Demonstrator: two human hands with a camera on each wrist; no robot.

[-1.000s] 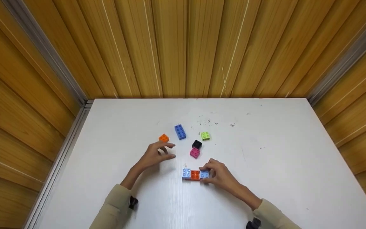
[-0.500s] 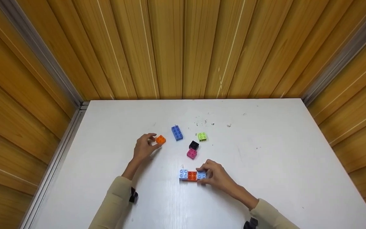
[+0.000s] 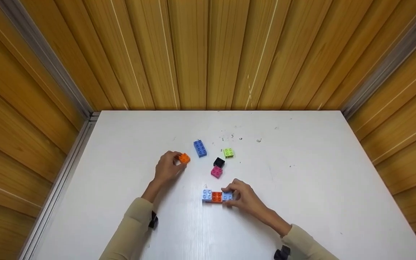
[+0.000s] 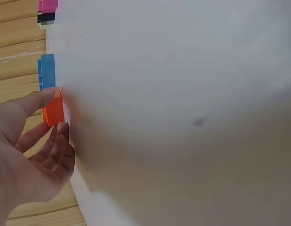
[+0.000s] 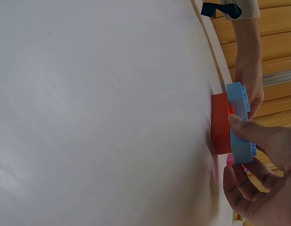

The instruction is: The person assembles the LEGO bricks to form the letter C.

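My left hand (image 3: 165, 168) pinches a small orange brick (image 3: 185, 158) between thumb and fingers. In the left wrist view the thumb lies along one side of the orange brick (image 4: 54, 109), fingertips at the opposite side. My right hand (image 3: 247, 198) grips the right end of a small assembly: a longer red brick (image 3: 216, 197) topped by a light blue brick (image 3: 207, 195) at each end. From the right wrist, the thumb presses the nearer light blue brick (image 5: 241, 147), which juts past the end of the red brick (image 5: 220, 125). Red studs show between the two blue ones.
A blue eight-stud brick (image 3: 200, 148) lies just right of the orange one. Further right are a lime green brick (image 3: 228, 152), a black brick (image 3: 219, 162) and a pink brick (image 3: 216, 172) close against it. Wood-patterned walls (image 3: 190, 54) border the white table (image 3: 302, 198).
My left hand has moved left and away from me to the orange brick and taken hold of it. The right hand keeps its grip on the assembly. The head view has shifted slightly.
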